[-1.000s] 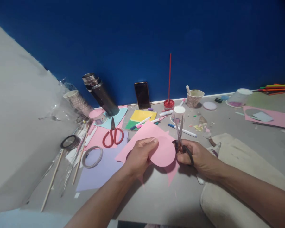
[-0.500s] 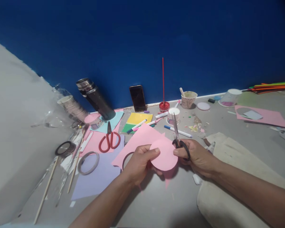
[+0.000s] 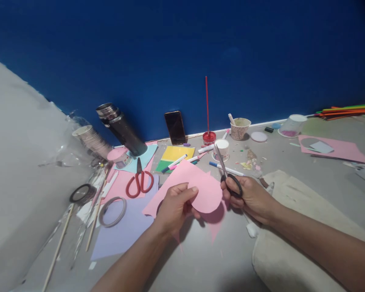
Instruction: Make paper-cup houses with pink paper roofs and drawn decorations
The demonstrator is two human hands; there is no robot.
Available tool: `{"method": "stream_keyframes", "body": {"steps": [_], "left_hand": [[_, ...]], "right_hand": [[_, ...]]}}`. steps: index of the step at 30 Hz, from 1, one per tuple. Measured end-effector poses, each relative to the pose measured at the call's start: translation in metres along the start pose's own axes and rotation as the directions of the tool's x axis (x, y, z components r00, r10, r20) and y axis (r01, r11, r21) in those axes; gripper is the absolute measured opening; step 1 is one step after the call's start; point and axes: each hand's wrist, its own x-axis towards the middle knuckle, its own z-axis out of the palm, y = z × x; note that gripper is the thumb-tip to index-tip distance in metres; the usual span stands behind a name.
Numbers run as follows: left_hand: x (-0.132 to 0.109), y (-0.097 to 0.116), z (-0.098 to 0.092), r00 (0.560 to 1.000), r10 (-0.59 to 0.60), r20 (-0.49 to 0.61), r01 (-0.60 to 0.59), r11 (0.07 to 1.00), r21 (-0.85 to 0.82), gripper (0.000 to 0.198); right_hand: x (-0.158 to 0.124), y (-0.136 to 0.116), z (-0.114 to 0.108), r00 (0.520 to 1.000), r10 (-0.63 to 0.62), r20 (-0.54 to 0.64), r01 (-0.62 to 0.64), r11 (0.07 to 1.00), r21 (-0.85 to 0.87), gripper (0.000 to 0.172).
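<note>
Between the thumb and fingers of my left hand (image 3: pixel 177 207) is a round pink paper disc (image 3: pixel 208 196), held up above the table. My right hand (image 3: pixel 251 196) grips a pair of black-handled scissors (image 3: pixel 231 184), blades pointing up and away, just right of the disc's edge. The blades look nearly closed and are apart from the paper. Behind and below the disc lies a larger pink sheet (image 3: pixel 182 172) with pointed offcuts, partly hidden by my left hand. Red-handled scissors (image 3: pixel 140 182) rest on papers to the left.
At left are a lilac sheet (image 3: pixel 118 237), tape rolls (image 3: pixel 112 212), stacked paper cups (image 3: pixel 93 142) and a dark flask (image 3: pixel 123 132). A phone (image 3: pixel 174 127) leans on the blue wall. Beyond my hands stand a white cup (image 3: pixel 221 150) and markers (image 3: pixel 226 168). A beige cloth (image 3: pixel 292 227) lies under my right arm.
The scissors have come away from the disc slightly, and my right thumb no longer touches its edge. My left hand has tilted the disc and shifted it a little left.
</note>
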Motion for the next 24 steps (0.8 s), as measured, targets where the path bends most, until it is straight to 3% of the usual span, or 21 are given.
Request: {"method": "stream_keyframes", "body": {"steps": [3, 7, 10, 15, 17, 19, 21, 23, 24], "left_hand": [[-0.004, 0.001, 0.002, 0.994, 0.032, 0.101, -0.031, 0.999, -0.019, 0.03], [-0.01, -0.001, 0.005, 0.922, 0.055, 0.384, -0.069, 0.997, 0.023, 0.034], [-0.011, -0.006, 0.005, 0.905, 0.004, 0.425, -0.003, 1.0, -0.002, 0.04], [-0.008, -0.016, 0.01, 0.95, 0.032, 0.311, 0.003, 0.994, -0.113, 0.043], [-0.006, -0.015, 0.012, 0.951, 0.049, 0.305, -0.017, 0.994, -0.107, 0.044], [-0.004, -0.006, 0.009, 0.964, 0.078, 0.256, -0.065, 0.996, -0.059, 0.039], [-0.005, 0.013, -0.002, 0.981, 0.174, 0.09, -0.171, 0.984, -0.04, 0.029], [-0.011, 0.038, -0.021, 0.944, 0.309, -0.117, -0.317, 0.946, -0.066, 0.026], [-0.017, 0.05, -0.034, 0.92, 0.352, -0.17, -0.365, 0.93, -0.051, 0.026]], "right_hand": [[-0.002, 0.001, 0.001, 1.0, 0.022, 0.003, -0.021, 0.993, -0.118, 0.038], [-0.009, 0.007, 0.002, 0.958, 0.157, 0.239, -0.094, 0.963, -0.254, 0.038], [-0.012, 0.008, 0.003, 0.914, 0.193, 0.358, -0.097, 0.958, -0.269, 0.036], [-0.011, 0.005, 0.0, 0.894, 0.203, 0.4, -0.12, 0.967, -0.224, 0.036], [-0.009, 0.002, -0.001, 0.926, 0.174, 0.335, -0.096, 0.967, -0.236, 0.034], [-0.008, 0.0, -0.003, 0.973, 0.12, 0.196, -0.064, 0.961, -0.27, 0.032], [-0.007, -0.003, -0.004, 0.997, 0.043, 0.07, -0.019, 0.95, -0.311, 0.031], [-0.005, -0.005, -0.007, 0.999, -0.028, 0.047, 0.043, 0.931, -0.363, 0.033], [-0.005, -0.005, -0.008, 0.998, -0.038, 0.053, 0.055, 0.923, -0.381, 0.034]]}}
